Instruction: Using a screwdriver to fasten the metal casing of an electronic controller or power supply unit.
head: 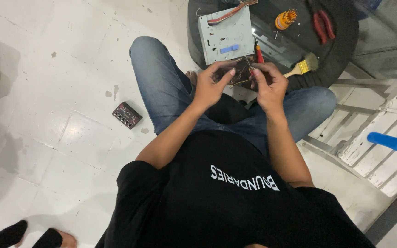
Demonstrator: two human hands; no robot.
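Above denim knees, left hand (211, 85), right hand (268, 85), pinching flat brown circuit board (241, 73)

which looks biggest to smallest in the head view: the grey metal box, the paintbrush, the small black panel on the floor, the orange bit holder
1. grey metal box
2. paintbrush
3. small black panel
4. orange bit holder

The panel and the brush look close, and the panel lies nearer the camera, so their order is unsure.

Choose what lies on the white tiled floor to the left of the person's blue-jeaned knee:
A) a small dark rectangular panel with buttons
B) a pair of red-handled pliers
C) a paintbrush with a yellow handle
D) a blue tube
A: the small dark rectangular panel with buttons lies alone on the white tiled floor, left of the blue-jeaned knee.
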